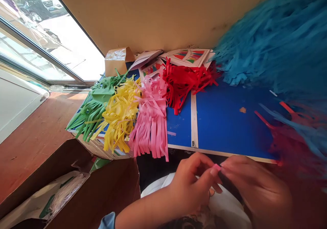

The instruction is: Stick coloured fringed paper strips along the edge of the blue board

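My left hand [194,184] and my right hand [252,184] meet low in the view, just in front of the blue table's near edge. Their fingertips pinch a small pink paper piece [216,167] between them; both hands are closed on it. On the blue table [222,123] lie piles of paper cut into fringes: green [94,106], yellow [121,113], pink [152,120] and red [185,80]. A large blue fringed mass [276,41] hangs blurred at the upper right, with red fringe [296,143] below it.
An open brown cardboard box [76,191] with a bag inside stands at the lower left on a reddish floor. Printed cards [189,56] and a small brown box [118,60] lie against the beige wall. A window is at the far left.
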Tool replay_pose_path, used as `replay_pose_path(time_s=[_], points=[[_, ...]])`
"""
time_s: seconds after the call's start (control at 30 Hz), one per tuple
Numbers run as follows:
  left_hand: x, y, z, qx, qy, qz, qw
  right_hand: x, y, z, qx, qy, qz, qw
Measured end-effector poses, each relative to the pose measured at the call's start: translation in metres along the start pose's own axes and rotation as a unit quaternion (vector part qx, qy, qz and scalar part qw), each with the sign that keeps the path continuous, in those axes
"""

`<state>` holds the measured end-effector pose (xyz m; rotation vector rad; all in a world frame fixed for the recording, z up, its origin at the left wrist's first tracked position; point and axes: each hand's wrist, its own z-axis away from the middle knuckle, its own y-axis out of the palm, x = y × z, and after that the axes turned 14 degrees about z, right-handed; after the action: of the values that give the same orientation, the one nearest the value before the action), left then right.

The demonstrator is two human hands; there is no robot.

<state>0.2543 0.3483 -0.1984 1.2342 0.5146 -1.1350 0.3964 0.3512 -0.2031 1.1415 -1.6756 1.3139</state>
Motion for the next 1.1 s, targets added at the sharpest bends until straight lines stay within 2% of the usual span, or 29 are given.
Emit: replay_pose_path(time_s=[0.17,0.37,0.47,0.6,0.7,0.8,1.1], points=[[0.000,-0.002,0.003,0.012,0.003,-0.010,1.000,0.012,0.001,0.001,0.002,0.023,0.017,1.000],[-0.001,-0.003,0.006,0.023,0.028,-0.049,0.998,0.015,-0.005,0.001,0.021,-0.003,0.065,0.998],[-0.002,-0.004,0.007,0.034,0.053,-0.080,0.995,0.016,-0.007,0.002,0.019,-0.026,0.097,0.995],[-0.006,-0.006,0.007,0.050,0.122,-0.156,0.979,0.017,-0.010,-0.001,0.027,-0.066,0.148,0.986],[-0.008,-0.006,0.009,0.055,0.154,-0.197,0.967,0.017,-0.015,-0.008,0.048,-0.127,0.170,0.976],[-0.009,-0.006,0.011,0.072,0.143,-0.200,0.967,0.016,-0.020,-0.014,0.079,-0.194,0.184,0.960],[-0.021,-0.010,0.011,0.115,0.136,-0.281,0.943,0.018,-0.024,-0.022,0.125,-0.214,0.170,0.954]])
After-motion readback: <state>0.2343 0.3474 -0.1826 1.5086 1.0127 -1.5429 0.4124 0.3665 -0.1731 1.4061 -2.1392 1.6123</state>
